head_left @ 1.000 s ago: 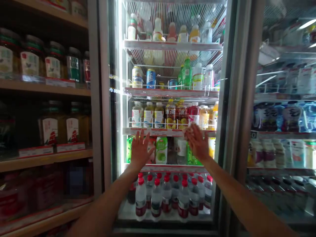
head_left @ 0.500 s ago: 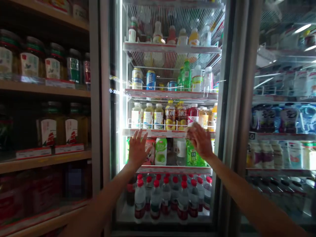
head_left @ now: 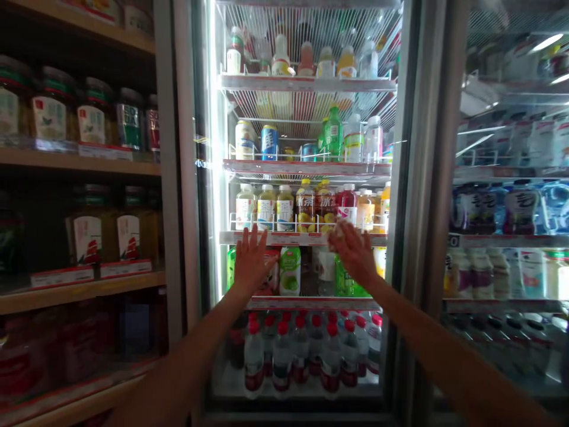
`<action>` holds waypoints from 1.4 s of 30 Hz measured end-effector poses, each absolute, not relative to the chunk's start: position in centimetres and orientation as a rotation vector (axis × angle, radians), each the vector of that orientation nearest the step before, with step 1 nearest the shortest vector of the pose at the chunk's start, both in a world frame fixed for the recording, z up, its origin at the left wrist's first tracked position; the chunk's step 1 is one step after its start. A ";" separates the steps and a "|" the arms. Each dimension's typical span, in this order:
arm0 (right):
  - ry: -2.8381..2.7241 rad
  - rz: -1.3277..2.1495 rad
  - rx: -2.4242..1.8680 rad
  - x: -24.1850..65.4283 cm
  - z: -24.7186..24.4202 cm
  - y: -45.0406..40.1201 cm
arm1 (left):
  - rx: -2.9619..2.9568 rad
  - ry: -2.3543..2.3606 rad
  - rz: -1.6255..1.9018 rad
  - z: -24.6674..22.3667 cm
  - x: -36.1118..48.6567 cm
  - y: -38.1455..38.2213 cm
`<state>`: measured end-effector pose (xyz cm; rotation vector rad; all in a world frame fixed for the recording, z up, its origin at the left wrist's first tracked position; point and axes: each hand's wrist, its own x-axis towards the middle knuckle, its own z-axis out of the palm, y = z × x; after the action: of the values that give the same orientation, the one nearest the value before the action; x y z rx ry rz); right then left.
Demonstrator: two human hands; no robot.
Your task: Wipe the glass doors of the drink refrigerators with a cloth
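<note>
The fridge [head_left: 306, 168] fills the middle before me, lit inside, with reflections [head_left: 201, 163] on its glass front. Left of the fridge runs a wooden rack [head_left: 80, 292], dim, its shelves carrying bottles [head_left: 50, 110]; right of the fridge stands a second fridge [head_left: 507, 240], also stocked. Red-capped bottles [head_left: 282, 359] crowd the floor of the fridge, and tea bottles [head_left: 284, 207] line a shelf about halfway up it. My left hand [head_left: 251, 258] is free, fingers spread, before the fridge's left half. My right hand [head_left: 353, 249], before its right half, has bent fingers gripping a small pale wad [head_left: 336, 234], too blurred to name. I cannot tell whether either hand touches the fridge's glass.
</note>
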<state>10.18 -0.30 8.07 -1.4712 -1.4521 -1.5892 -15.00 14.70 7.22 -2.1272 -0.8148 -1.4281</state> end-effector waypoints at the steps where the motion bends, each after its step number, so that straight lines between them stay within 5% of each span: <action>1: -1.279 -1.554 -1.524 11.5 8.9 -1.0 | -2.131 -0.809 -1.427 7.2 -15.0 14.8; 6: -0.852 -1.432 -1.547 11.9 10.8 -0.7 | -2.154 -0.832 -1.445 7.1 -14.6 14.8; 13: -1.790 -1.634 -1.354 6.6 6.6 2.1 | -2.156 -0.825 -1.404 7.1 -15.3 14.6; 20: -1.033 -1.524 -1.524 11.7 11.7 -0.3 | -2.171 -0.821 -1.385 6.6 -15.0 14.7; 28: -1.838 -1.744 -1.308 4.6 7.4 3.0 | -2.156 -0.811 -1.389 6.2 -15.1 14.7; 36: -0.906 -1.488 -1.552 12.7 13.5 -0.7 | -2.194 -0.876 -1.368 6.2 -14.9 14.3; 42: -1.576 -1.674 -1.408 9.2 9.0 0.5 | -2.186 -0.870 -1.367 6.3 -14.9 14.3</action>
<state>9.18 0.54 9.04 -1.4080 -1.5763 -1.6742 -14.93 14.26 6.25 -2.1855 -0.8700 -1.3669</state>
